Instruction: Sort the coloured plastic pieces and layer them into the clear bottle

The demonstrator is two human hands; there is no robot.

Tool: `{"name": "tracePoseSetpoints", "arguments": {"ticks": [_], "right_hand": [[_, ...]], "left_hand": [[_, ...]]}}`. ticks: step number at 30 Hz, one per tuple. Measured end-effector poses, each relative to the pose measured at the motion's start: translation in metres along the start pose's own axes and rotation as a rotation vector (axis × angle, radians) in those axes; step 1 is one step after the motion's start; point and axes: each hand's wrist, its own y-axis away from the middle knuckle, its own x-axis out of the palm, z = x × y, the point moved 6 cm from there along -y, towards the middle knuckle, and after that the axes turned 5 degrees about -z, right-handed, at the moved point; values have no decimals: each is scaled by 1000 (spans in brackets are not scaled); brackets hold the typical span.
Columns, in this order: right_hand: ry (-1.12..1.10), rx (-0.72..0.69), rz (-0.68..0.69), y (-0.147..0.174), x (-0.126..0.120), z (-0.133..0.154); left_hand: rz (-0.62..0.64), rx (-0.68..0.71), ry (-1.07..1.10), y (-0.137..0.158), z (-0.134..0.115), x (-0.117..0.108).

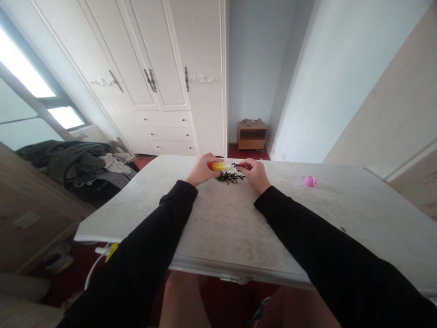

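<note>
Near the far edge of the white table (232, 228), my left hand (202, 169) is closed around a small clear container (218, 166) with red and yellow on it, held on its side. Its clear end points right, toward my right hand (253, 173). The fingers of my right hand pinch a thin black strand (236, 166) at that clear end; whether the strand's tip is inside, I cannot tell. Just below both hands lies a loose pile of short black strands (228, 177) on the tabletop.
A pink round object (310, 181) sits on the table to the right. Beyond the table stand a white wardrobe (205, 109) and a small wooden nightstand (251, 136). Dark clothes (75, 159) are heaped at the left. A white cable (94, 271) hangs by the table's left front.
</note>
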Motion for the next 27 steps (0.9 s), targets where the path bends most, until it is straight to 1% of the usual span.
{"name": "tracePoseSetpoints", "arguments": {"ticks": [3, 7, 10, 14, 18, 22, 25, 27], "right_hand": [[-20, -8, 31, 2, 4, 4], [-26, -13, 26, 3, 5, 10], [-28, -67, 15, 2, 4, 17], [-10, -141, -1, 1, 2, 27], [-37, -112, -1, 2, 3, 28], [70, -82, -54, 3, 0, 28], [77, -89, -8, 4, 2, 30], [69, -139, 31, 5, 5, 36]], "left_hand": [[25, 14, -5, 1, -6, 3], [38, 25, -8, 1, -10, 5], [43, 27, 4, 1, -10, 5], [15, 40, 34, 2, -8, 4], [-1, 39, 74, 2, -9, 4], [28, 52, 114, 2, -14, 5], [36, 36, 133, 2, -15, 5], [26, 28, 136, 3, -15, 5]]}}
